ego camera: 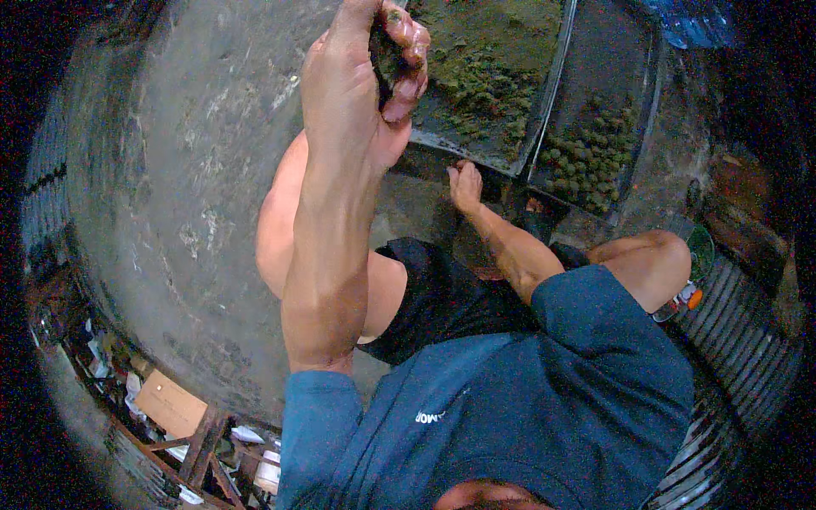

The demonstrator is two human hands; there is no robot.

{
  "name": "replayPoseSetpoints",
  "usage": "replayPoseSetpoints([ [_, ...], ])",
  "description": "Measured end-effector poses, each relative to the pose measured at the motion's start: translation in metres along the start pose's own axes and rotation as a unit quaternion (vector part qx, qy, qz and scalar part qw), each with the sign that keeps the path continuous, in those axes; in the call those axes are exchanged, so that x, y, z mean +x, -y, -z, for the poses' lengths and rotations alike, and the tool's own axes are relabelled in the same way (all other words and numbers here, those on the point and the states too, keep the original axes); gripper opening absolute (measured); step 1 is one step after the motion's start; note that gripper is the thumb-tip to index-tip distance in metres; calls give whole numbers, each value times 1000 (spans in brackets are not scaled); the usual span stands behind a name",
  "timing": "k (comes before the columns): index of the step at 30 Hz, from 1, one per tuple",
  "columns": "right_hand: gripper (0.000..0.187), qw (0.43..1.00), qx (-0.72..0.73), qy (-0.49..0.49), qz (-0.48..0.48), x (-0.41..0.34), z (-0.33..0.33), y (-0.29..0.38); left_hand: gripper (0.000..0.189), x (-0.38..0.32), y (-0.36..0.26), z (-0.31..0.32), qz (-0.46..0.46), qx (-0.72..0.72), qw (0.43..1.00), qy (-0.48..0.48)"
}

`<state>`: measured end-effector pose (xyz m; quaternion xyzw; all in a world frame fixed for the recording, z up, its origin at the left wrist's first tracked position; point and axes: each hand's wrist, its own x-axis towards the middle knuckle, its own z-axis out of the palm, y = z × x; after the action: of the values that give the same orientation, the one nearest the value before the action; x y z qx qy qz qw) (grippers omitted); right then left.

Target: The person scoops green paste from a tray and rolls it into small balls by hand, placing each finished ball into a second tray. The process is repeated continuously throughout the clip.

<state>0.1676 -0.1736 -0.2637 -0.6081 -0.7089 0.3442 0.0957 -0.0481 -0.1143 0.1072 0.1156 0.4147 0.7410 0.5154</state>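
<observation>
My left hand [395,76] is raised close to the camera, palm side partly in view, with curled fingertips that look wet. Dark shadow lies between the fingers and palm, so whether it holds something cannot be told. My right hand [467,182] is lower, its fingers bent beside the near edge of a rectangular framed container [472,156]. Contact with that edge is unclear. Inside the container is a mossy, green-brown mass [491,89]. Alongside it, a second framed container [650,121] has many rounded greenish clumps [586,159] on its dark bottom.
Rough grey concrete floor [210,159] extends on the left. A cardboard box [171,403] and a rusty metal frame [204,446] lie at lower left. Right of my knee are a green mesh item [702,254], an orange-capped object [693,299] and corrugated sheeting [746,338]. Blue plastic [695,22] is upper right.
</observation>
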Motion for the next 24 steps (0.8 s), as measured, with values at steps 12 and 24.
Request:
replayPoseSetpoints([
  [12,15,991,-33,112,61,4,-14,5,34,-10,-13,18,1,18,999,-27],
  [24,14,979,-5,126,162,0,-12,-7,33,-24,-21,31,-15,30,998,-52],
])
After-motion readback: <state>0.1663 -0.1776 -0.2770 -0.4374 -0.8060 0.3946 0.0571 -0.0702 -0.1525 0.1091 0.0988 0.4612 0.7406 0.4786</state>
